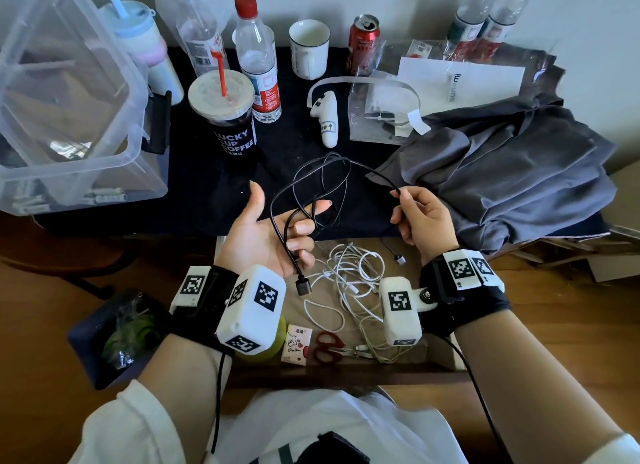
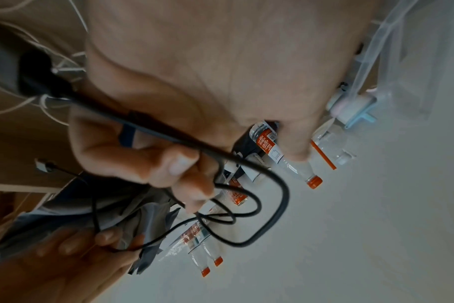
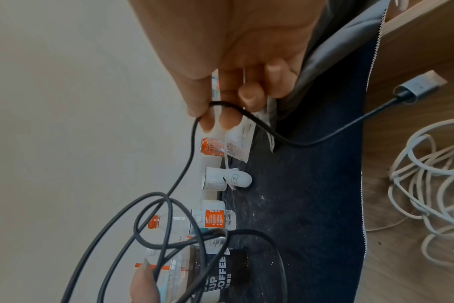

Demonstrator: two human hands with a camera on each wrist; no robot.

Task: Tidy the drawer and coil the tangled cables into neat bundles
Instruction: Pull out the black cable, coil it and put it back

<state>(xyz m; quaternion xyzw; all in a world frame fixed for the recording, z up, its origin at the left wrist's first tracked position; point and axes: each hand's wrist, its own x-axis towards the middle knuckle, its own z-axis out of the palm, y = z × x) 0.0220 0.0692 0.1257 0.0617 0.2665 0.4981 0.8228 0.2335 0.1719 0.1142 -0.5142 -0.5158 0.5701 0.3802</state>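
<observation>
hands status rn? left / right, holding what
Left hand: lower fingers curled round the black cable, loops draped over it.
Right hand: pinching the same black cable between thumb and fingertips.

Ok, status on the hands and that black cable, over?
Left hand holds black cable loops, fingers curled round them. Right hand pinches the free run. Coil loose, untied. White cables tangled in open drawer below.
</observation>
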